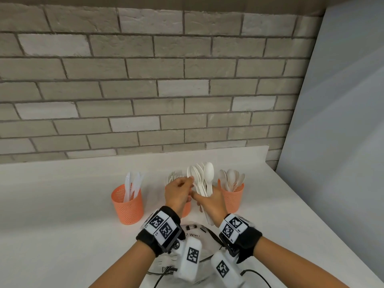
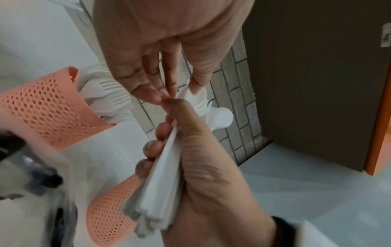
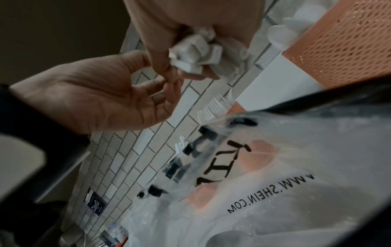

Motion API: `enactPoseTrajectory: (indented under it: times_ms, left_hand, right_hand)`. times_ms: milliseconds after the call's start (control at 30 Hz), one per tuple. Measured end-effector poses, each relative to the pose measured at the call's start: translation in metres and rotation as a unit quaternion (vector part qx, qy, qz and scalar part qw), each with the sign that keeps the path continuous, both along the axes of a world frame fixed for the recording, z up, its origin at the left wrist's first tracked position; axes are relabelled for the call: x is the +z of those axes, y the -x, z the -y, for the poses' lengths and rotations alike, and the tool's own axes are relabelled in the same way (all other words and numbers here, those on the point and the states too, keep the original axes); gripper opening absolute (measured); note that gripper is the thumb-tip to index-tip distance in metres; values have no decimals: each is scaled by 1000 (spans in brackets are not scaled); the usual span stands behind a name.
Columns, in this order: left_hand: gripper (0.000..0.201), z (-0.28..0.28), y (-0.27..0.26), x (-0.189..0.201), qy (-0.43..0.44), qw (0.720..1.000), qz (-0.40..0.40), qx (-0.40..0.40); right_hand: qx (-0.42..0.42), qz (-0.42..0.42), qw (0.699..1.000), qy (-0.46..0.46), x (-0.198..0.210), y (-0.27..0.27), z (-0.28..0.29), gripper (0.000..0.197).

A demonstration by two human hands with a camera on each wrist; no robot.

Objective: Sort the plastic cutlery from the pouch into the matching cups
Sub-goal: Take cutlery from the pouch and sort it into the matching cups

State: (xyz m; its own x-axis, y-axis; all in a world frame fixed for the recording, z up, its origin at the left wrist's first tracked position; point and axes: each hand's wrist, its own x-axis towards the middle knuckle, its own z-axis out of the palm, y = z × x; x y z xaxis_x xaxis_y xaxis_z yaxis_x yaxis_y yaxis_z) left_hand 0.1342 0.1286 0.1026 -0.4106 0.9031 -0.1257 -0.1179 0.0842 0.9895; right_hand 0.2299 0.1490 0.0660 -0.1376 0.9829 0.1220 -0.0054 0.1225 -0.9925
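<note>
A white surface meets a grey brick wall at the rear. A pale blue-grey panel leans at the right side. In the left wrist view, a dark panel with an orange edge stands beyond the brick wall.

From head height we look forward and down at the table and brick wall. Our left wrist camera looks closely along the left hand; our right wrist camera looks up from below. All views share both hands and the spoons.
</note>
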Motion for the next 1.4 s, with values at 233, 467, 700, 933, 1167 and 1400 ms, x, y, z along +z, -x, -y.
enactPoseTrajectory:
  times_ms: [233,467,700,933,1167,1400]
  left_hand:
    - [20,-4,1,1,1,999,-17,48]
    - [17,-6,16,18,-56,991,49,109]
    - [11,-1,27,11,-27,995,58,79]
    - [31,12,15,3,28,998,11,-62]
    - [17,7,8,-7,-6,998,-65,15]
    - [39,9,5,-6,-32,985,-162,53]
  right_hand:
    - [106,-74,990,61,6,-12,5,14]
    - [107,-79,979,155,10,-14,7,19]
    - [124,-82,968,200,12,-11,5,24]
    - [178,-60,964,186,13,-7,9,13]
    - [202,35,965,161,22,1,19,6]
    - [123,96,984,82,17,8,20,26]
